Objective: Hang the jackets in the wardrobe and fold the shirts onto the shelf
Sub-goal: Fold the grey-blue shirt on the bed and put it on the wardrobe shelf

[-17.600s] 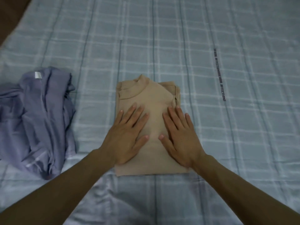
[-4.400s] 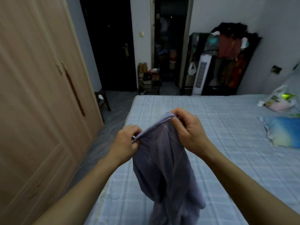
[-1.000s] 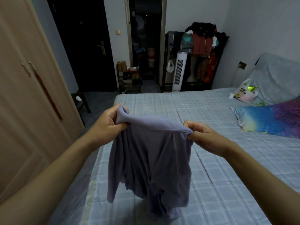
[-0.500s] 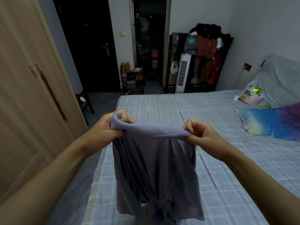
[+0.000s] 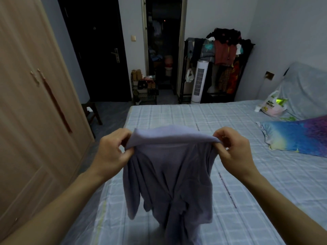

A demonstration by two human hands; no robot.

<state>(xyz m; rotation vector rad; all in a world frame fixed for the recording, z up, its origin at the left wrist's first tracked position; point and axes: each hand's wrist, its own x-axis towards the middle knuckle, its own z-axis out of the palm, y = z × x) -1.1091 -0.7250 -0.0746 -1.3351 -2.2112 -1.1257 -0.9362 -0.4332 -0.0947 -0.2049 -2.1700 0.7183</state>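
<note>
You hold lavender shirt (image 5: 169, 174) mid-frame, above bed (image 5: 247, 183); left hand (image 5: 113, 152) and right hand (image 5: 233, 151) each pinch top edge, spread apart so fabric hangs straight, likely readying it for folding; wardrobe (image 5: 31, 112) at frame left, doors closed

A home bedroom.
A bed (image 5: 177, 114) with a checked sheet and pillow (image 5: 297, 135), a wooden wardrobe (image 5: 26, 103), a loaded clothes rack (image 5: 224, 50), shoe rack (image 5: 144, 89) and tower fan (image 5: 200, 80).
</note>
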